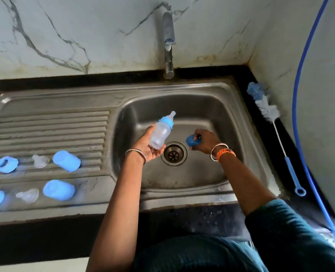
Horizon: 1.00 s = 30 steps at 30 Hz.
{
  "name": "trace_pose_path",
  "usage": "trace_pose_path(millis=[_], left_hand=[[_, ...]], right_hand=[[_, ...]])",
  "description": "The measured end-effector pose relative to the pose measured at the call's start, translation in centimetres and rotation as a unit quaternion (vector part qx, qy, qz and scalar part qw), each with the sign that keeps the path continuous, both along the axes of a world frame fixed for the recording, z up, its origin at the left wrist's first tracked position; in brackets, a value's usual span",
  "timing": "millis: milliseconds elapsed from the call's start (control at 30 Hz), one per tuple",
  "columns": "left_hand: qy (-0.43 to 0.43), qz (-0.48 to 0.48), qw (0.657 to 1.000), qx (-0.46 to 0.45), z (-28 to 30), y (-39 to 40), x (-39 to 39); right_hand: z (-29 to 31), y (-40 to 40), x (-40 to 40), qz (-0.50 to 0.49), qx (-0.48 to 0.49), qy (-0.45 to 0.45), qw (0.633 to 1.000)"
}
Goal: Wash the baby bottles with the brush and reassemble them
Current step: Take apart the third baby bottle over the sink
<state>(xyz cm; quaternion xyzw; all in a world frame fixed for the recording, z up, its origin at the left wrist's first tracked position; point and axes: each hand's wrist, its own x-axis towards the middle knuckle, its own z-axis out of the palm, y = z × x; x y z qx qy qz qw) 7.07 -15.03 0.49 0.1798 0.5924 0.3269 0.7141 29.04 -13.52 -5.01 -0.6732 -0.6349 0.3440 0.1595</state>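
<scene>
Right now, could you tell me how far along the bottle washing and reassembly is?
Done: one baby bottle has its blue collar and teat fitted.
In hand: the left hand holds that bottle over the sink; the right hand grips a blue cap.
Left: two caps, two collars and two teats lie apart on the drainboard. The bottle brush lies on the counter.

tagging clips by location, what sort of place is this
Most likely a home kitchen sink counter: a stainless steel sink with a ribbed drainboard, a wall tap on marble-look tiles, and a bottle brush lying on the black counter.
</scene>
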Motion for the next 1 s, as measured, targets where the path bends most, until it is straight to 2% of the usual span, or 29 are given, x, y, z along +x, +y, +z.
trace_pose_path(millis=[167,300,467,833,900,933,967,1000], left_hand=[[-0.021,0.029,0.999,-0.008,-1.1,0.3,0.6],[-0.030,0.013,0.999,-0.009,-1.6,0.3,1.1],[-0.025,0.013,0.999,-0.018,-2.3,0.2,1.2],[-0.048,0.014,0.999,-0.007,-2.2,-0.3,1.0],[-0.048,0.006,0.999,0.008,-2.0,-0.4,0.7],[-0.046,0.004,0.999,0.026,-1.9,-0.4,0.7],[-0.043,0.011,0.997,0.055,-1.7,-0.3,0.8],[-0.044,0.024,0.994,0.093,-1.4,-0.3,1.0]], right_hand=[[-1.7,-0.4,0.8,0.157,-0.079,-0.153,0.972],[-3.1,-1.1,1.0,0.218,-0.114,-0.224,0.943],[-4.1,-2.4,2.1,0.240,-0.136,-0.258,0.926],[0.1,-1.9,1.4,0.230,-0.144,-0.278,0.922],[2.3,-1.0,0.8,0.143,-0.090,-0.205,0.964],[3.9,-0.4,0.4,0.053,-0.062,-0.096,0.992],[5.8,0.1,-0.1,-0.053,-0.062,0.048,0.995],[7.4,0.4,-0.7,-0.136,-0.101,0.200,0.965]])
